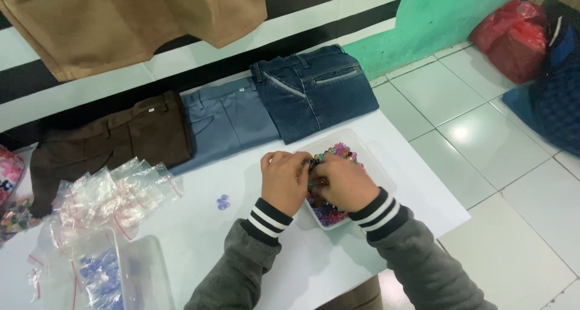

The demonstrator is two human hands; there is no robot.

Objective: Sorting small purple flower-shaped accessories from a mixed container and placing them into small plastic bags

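Both hands work over the clear tray point(377, 165) of mixed coloured buttons point(329, 213) at the right edge of the white surface point(241, 183). Left hand point(284, 180) and right hand point(341, 183) meet fingertip to fingertip, pinching small buttons; exact grip not discernible. The tray lies directly beneath, equally near both.

Brown trousers point(115, 138); grey-blue trousers point(226, 120); dark-blue jeans point(314, 89) (multicoloured beads point(331, 212)).

Grey sleeves point(241, 268) — seemingly fleece — ending in black cuffs point(266, 218) with white stripes.
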